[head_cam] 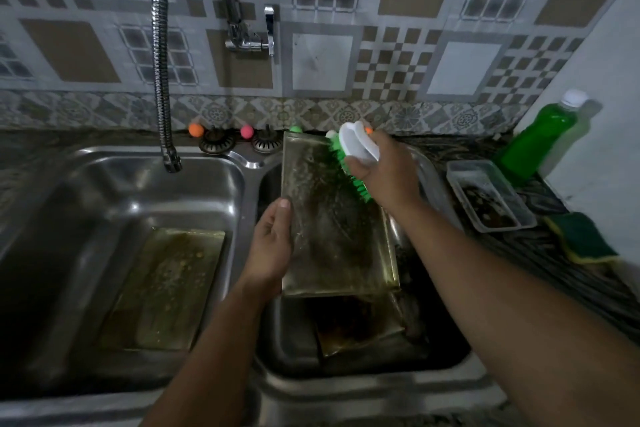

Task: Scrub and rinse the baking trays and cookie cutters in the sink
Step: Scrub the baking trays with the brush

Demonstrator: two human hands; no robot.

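Curled around the white plastic handle of a scrubbing brush with green bristles (pixel 349 158), fingers of the right hand (pixel 384 173), bristles pressed against the upper right edge of a greasy rectangular metal baking tray (pixel 332 218). Wrapped around that tray's left rim, the left hand (pixel 272 246), thumb lying on the front face, fingers hidden behind. Tilted up over the right basin of a stainless-steel double sink (pixel 346 388), far end leaning toward the back ledge, the tray streaked with dark residue. Underneath in the same basin, a second stained baking tray (pixel 360 326), partly covered by the first. Flat on the floor of the left basin, a third rectangular tray (pixel 166 288) spotted with yellowish grease. Hanging above the left basin, a flexible ribbed chrome tap hose (pixel 161 62), beside a wall-mounted chrome tap (pixel 249 35). On the back ledge, two round metal sink strainers (pixel 239 142) with small orange and pink balls just behind. On the dark counter to the right, a clear rectangular plastic container (pixel 488 198) holding dark, unclear contents, a bottle of green dish liquid with a white cap (pixel 540 135) leaning against the white wall, and a green-and-yellow sponge (pixel 578 237) near the edge. No cookie cutters identifiable.
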